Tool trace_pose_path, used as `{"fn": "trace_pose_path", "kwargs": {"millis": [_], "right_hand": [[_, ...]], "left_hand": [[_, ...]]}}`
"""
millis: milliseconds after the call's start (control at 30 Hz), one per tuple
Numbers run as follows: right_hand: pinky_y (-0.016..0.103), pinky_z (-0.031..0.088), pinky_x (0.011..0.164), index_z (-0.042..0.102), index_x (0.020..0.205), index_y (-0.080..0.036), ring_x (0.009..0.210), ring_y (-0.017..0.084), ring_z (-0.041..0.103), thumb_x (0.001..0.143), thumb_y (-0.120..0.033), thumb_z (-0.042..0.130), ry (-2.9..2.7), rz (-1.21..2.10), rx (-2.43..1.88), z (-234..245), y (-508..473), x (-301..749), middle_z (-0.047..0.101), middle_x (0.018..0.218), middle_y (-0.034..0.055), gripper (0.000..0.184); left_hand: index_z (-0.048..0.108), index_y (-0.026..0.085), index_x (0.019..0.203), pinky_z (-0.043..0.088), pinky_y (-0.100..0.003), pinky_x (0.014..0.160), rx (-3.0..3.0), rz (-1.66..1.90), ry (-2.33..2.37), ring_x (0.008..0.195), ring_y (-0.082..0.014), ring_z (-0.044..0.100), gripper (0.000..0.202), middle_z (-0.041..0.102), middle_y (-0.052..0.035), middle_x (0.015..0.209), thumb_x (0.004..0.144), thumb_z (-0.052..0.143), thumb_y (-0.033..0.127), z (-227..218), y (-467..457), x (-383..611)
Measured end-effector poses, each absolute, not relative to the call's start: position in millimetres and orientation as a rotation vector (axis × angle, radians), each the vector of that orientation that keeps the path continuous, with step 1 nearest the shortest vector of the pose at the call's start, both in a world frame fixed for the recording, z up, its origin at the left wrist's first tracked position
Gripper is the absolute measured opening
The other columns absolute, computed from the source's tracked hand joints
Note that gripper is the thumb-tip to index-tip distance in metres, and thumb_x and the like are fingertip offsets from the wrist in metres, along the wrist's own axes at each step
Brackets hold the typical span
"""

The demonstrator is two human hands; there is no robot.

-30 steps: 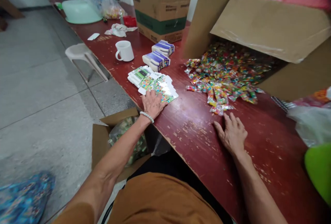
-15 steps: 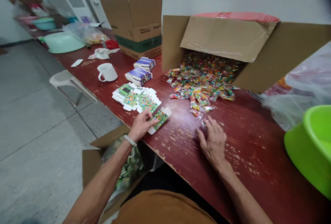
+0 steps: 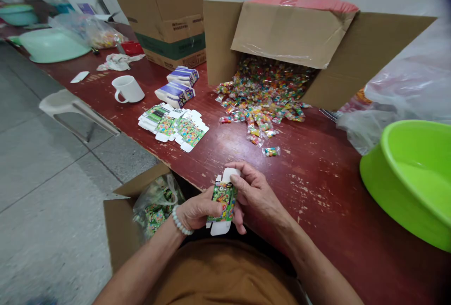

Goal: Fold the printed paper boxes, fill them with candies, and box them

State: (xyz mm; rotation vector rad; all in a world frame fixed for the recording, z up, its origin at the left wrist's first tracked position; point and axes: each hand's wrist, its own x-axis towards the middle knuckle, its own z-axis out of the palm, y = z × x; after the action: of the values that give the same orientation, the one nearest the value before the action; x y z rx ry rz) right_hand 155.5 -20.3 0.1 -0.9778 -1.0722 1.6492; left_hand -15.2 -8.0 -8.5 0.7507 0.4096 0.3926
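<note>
A small green printed candy box (image 3: 224, 199), white flaps standing out at both ends, is between my hands near the table's front edge. My left hand (image 3: 200, 208) grips it, thumb across the printed face. With thumb and forefinger, my right hand (image 3: 255, 190) pinches the upper white flap, its other fingers partly behind the box. Flat unfolded cartons (image 3: 176, 126) of the same print lie in a loose stack beyond my left hand. Ahead of my right hand a single candy packet (image 3: 271, 151) lies apart from the pile of candy packets (image 3: 268, 93).
The candy pile spills from a cardboard box (image 3: 282, 37) lying on its side. Another carton (image 3: 169, 18), purple-and-white boxes (image 3: 175, 94) and a white mug (image 3: 128, 89) stand left. A green basin (image 3: 391, 187) is right. Below the edge, an open box holds a bag of green packs (image 3: 157, 213).
My left hand has brought the small box off the table toward my body. My right hand has come over from the candy to its flap. One candy packet now lies apart.
</note>
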Motion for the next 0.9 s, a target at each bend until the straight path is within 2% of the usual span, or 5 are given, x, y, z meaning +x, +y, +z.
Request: {"fn": "trace_pose_path", "kwargs": {"millis": [267, 433, 600, 700, 900], "right_hand": [[0.021, 0.045, 0.031, 0.042, 0.138, -0.035, 0.04, 0.006, 0.055, 0.084, -0.04, 0.07, -1.116, 1.756, -0.92, 17, -35, 155, 0.063, 0.102, 0.0004, 0.061], [0.032, 0.059, 0.076, 0.049, 0.138, -0.034, 0.096, 0.019, 0.066, 0.078, -0.027, 0.078, -1.285, 1.211, -1.07, 16, -36, 160, 0.059, 0.129, 0.0075, 0.067], [0.027, 0.051, 0.053, 0.066, 0.107, -0.022, 0.054, 0.011, 0.057, 0.088, -0.041, 0.066, -1.18, 1.457, -1.084, 12, -33, 161, 0.067, 0.086, 0.0024, 0.027], [0.027, 0.051, 0.056, 0.069, 0.084, -0.018, 0.058, 0.013, 0.058, 0.087, -0.044, 0.065, -1.171, 1.323, -1.14, 10, -30, 161, 0.068, 0.081, 0.0033, 0.027], [0.028, 0.053, 0.066, 0.065, 0.103, -0.02, 0.074, 0.017, 0.066, 0.086, -0.042, 0.066, -1.155, 1.129, -1.226, 6, -25, 163, 0.072, 0.085, 0.0026, 0.027]], "left_hand": [[0.073, 0.012, 0.084, 0.052, -0.028, 0.063, 0.862, 0.434, 0.572, 0.067, -0.0227, 0.07, 0.052, 0.073, -0.0103, 0.072, 0.055, 0.089, 0.052, 5, -15, -13], [0.07, 0.013, 0.082, 0.052, -0.026, 0.062, 0.907, 0.528, 0.683, 0.061, -0.0166, 0.067, 0.037, 0.07, -0.0055, 0.068, 0.071, 0.083, 0.046, 14, -16, -6], [0.067, 0.012, 0.08, 0.051, -0.026, 0.062, 0.993, 0.642, 0.81, 0.058, -0.0138, 0.063, 0.028, 0.067, -0.0026, 0.066, 0.077, 0.078, 0.038, 11, -14, 0], [0.067, 0.013, 0.088, 0.052, -0.024, 0.069, 1.076, 0.657, 0.916, 0.073, -0.0144, 0.065, 0.028, 0.071, -0.0036, 0.081, 0.077, 0.078, 0.036, 9, -13, 1], [0.047, 0.024, 0.121, 0.058, -0.03, 0.077, 1.103, 0.982, 1.078, 0.087, -0.0179, 0.071, 0.057, 0.073, -0.0033, 0.102, 0.074, 0.079, 0.03, 12, -21, 6]]}}
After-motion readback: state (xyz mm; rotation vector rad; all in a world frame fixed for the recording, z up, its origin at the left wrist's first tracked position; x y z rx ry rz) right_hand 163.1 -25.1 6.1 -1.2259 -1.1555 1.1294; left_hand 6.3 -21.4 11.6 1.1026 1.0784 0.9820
